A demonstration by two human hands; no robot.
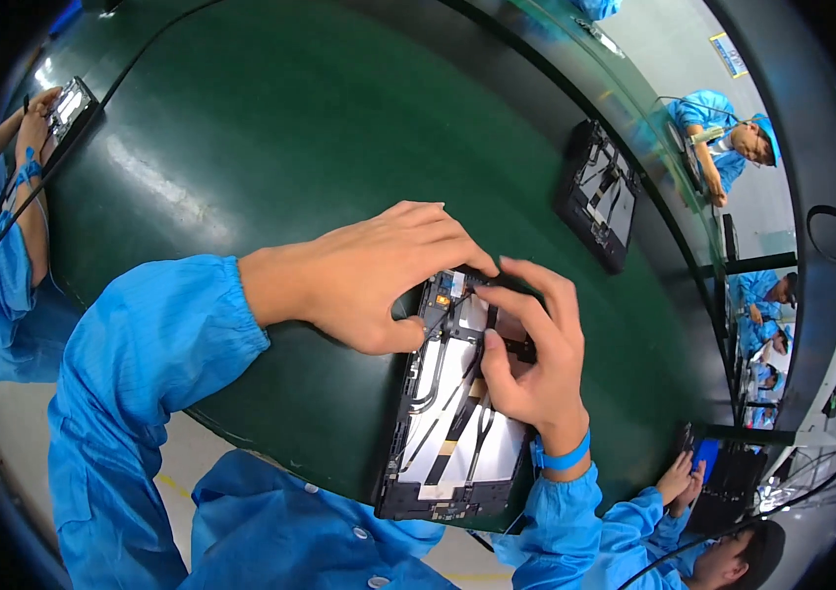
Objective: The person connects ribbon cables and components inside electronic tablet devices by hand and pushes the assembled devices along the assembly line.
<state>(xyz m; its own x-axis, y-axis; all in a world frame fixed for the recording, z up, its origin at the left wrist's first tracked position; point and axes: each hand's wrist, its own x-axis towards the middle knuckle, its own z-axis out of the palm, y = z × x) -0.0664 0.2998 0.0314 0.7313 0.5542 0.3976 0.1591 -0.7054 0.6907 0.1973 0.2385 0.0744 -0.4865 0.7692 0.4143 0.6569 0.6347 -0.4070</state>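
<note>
Left hand (379, 275) was found spread at the upper left corner of an opened, tablet-like device (452, 393), thumb set against the left long edge, fingers held close together and extended toward the top edge. Right hand (544, 359) was curled over the upper right part of the same device, thumb and forefinger parted; whether any small part was pinched there could not be told, the fingertips being partly lost against dark parts. Device was laid on the green table (270, 138), directly before the body, its long axis directed away from the person and leaned slightly right, lower end placed near the table's edge. Relation noted: the upper end was bracketed by both hands, the right being the nearer to the inner white panel (503, 444), over which it was held. A blue wrist strap (566, 456) was worn on the right wrist. A second opened device (603, 197) was seen farther off, ahead and to the right, well apart from both hands.
</note>
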